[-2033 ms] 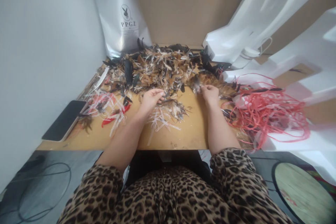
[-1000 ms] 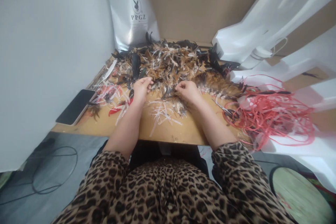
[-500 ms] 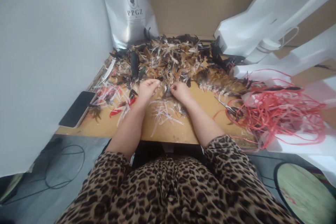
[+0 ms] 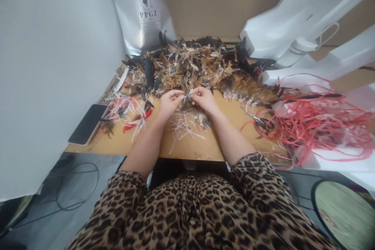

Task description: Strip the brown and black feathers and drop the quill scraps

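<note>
My left hand (image 4: pixel 171 104) and my right hand (image 4: pixel 204 100) meet over the table, fingertips nearly touching, both closed in a pinch. A small dark grey feather (image 4: pixel 189 96) shows at the right fingertips. What the left fingertips grip is too small to make out. Just beyond them lies a heap of brown, black and white feathers (image 4: pixel 187 60). Below the hands, white ribbon scraps (image 4: pixel 185 128) are scattered on the wooden table (image 4: pixel 202 150).
A phone (image 4: pixel 88 124) lies at the left edge, near pink and white scraps (image 4: pixel 123 107) and a red feather (image 4: pixel 133 125). To the right are scissors (image 4: pixel 258 119) and a tangle of red ribbon (image 4: pixel 319 125). A silver bag (image 4: pixel 146 27) stands behind.
My hands have come closer together, the left moving right toward the right hand, so their fingertips now nearly meet. The view has shifted slightly.
</note>
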{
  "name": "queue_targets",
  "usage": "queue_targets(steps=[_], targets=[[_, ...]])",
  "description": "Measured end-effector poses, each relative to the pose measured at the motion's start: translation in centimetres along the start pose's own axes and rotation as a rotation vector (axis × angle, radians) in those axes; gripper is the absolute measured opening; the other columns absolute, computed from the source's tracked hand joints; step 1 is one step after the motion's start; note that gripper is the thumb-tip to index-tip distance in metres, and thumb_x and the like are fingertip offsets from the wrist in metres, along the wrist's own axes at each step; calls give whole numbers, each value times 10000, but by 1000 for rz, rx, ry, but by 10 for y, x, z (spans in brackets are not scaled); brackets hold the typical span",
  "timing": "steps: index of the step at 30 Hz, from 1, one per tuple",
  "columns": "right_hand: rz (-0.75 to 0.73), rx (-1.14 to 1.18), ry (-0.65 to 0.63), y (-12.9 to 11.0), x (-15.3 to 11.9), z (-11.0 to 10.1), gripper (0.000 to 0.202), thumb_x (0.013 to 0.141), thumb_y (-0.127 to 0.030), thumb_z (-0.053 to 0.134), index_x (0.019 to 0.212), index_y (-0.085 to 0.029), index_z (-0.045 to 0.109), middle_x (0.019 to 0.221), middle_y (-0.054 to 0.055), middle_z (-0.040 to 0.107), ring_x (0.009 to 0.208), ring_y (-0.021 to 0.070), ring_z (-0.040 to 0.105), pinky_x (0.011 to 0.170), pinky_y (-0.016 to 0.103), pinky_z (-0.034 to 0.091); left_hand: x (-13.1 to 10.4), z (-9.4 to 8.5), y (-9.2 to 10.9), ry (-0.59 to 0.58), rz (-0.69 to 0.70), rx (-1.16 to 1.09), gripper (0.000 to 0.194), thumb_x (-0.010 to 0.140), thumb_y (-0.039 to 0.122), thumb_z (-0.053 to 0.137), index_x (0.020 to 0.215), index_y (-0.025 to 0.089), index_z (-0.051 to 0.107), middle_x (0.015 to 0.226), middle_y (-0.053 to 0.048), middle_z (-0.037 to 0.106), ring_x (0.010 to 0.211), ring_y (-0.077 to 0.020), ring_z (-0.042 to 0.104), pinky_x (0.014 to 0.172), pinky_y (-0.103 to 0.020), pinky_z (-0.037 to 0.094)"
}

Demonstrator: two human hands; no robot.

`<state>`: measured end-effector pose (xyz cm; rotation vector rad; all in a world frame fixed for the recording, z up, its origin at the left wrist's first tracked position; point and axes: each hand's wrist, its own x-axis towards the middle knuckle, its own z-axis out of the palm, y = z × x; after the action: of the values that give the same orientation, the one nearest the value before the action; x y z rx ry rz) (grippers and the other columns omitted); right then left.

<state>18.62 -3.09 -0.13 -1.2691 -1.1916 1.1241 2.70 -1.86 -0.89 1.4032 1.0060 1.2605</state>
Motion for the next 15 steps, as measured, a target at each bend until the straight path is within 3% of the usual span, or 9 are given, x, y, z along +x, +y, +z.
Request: queue_targets(steps=[5, 8, 10, 12, 15], targets=[[6, 77, 6, 1, 1, 0, 140, 612, -206, 640, 726, -159, 574, 507, -57, 556, 434, 54, 488, 439, 161, 371, 1, 0, -5, -28, 14, 23, 276, 639, 307, 727, 855, 138, 688, 688, -16, 638, 518, -58, 487, 514, -191, 392], [-45, 25, -12, 3, 1, -3, 138, 641, -227, 612, 758, -157, 596, 556, -42, 577, 475, 66, 498, 496, 191, 407, 0, -2, -1, 36, 75, 102, 218, 683, 291, 695, 853, 155, 703, 733, -29, 640, 573, -75, 508, 574, -205, 422], [-99, -111, -40, 3, -1, -5, 146, 672, -238, 582, 789, -157, 615, 617, -20, 614, 530, 88, 528, 556, 219, 439, -1, -4, 4, 59, 160, 188, 200, 688, 261, 693, 867, 176, 718, 875, -53, 650, 654, -91, 543, 634, -217, 441], [-190, -343, -57, 0, -4, -6, 156, 696, -227, 554, 807, -161, 641, 683, 1, 646, 599, 113, 557, 626, 246, 456, -3, -6, 9, -7, 224, 256, 249, 696, 251, 687, 939, 207, 722, 1033, -69, 632, 739, -113, 570, 666, -228, 449], [-362, -695, -65, -4, -8, -7, 193, 720, -187, 517, 826, -175, 677, 799, 29, 679, 732, 151, 586, 735, 275, 449, -5, -8, 10, -96, 297, 374, 230, 725, 234, 659, 944, 229, 728, 1024, -69, 650, 903, -166, 582, 817, -280, 447]])
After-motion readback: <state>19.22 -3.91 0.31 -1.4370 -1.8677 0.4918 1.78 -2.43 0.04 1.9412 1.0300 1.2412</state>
